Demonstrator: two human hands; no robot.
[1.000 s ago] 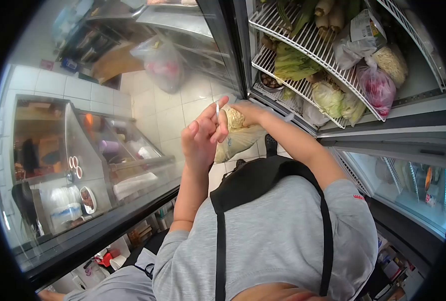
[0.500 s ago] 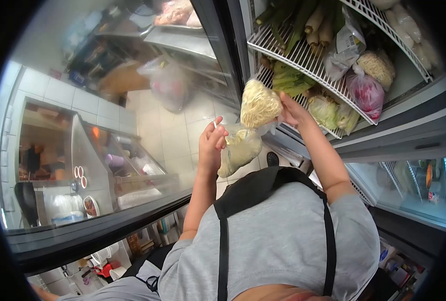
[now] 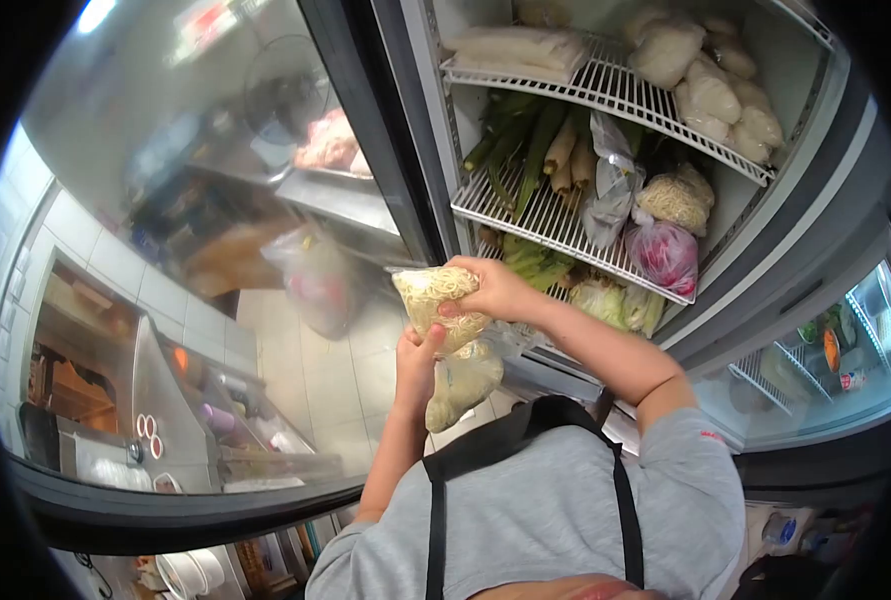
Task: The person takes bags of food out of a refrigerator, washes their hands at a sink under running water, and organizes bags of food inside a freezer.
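A clear plastic bag of pale yellow noodles is between my hands in front of the open fridge. My right hand grips it from the right, fingers and thumb bent around its side. My left hand is closed against its lower edge, thumb up on the plastic and the other fingers mostly hidden. Just below hangs a second clear bag with pale yellowish contents. It lies right beside my left hand, and what holds it up is hidden.
The fridge's wire shelf bears leeks, another noodle bag and a bag with pink contents. White bags sit on the shelf above, leafy greens below. An open glass door stands at left.
My right hand has brought the noodle bag down and left to my left hand, which now touches it. The view has shifted, showing more of the upper shelf.
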